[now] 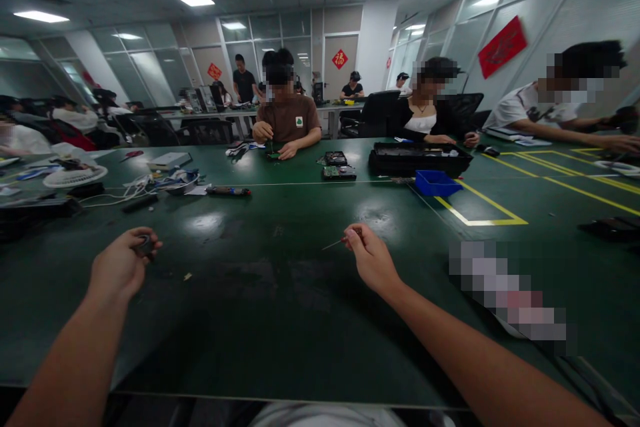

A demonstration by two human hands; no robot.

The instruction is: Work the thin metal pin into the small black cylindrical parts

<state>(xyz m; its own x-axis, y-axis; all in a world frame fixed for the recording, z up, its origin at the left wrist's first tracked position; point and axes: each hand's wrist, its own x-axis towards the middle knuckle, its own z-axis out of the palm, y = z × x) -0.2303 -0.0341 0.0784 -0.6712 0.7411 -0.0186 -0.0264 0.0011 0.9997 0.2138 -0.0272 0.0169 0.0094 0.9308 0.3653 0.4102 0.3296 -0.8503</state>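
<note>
Your left grip [116,260], left side of the frame: fingers curled round a small dark object [144,245], its end poking out past the thumb. Too dim to say what it is; might be metal. Your right grip [374,259], just right of centre: thumb and fingertips pinched on a thin tool [332,245], reddish at the held end, slim shaft pointing left and slightly down. Hands well apart, both over the green worktop [280,353].

Pale scrap [187,276] lies right of and below your left grip. Dark-handled tool [229,191] lies flat further up, right of the white cables [135,187]. Upper centre: two drive-like units [340,173], near each other. Right of those, blue tray [436,183] sits just in front of the long black case [420,160], by the yellow tape [493,221]. Person in brown shirt [294,119] sits opposite you, upper centre.
</note>
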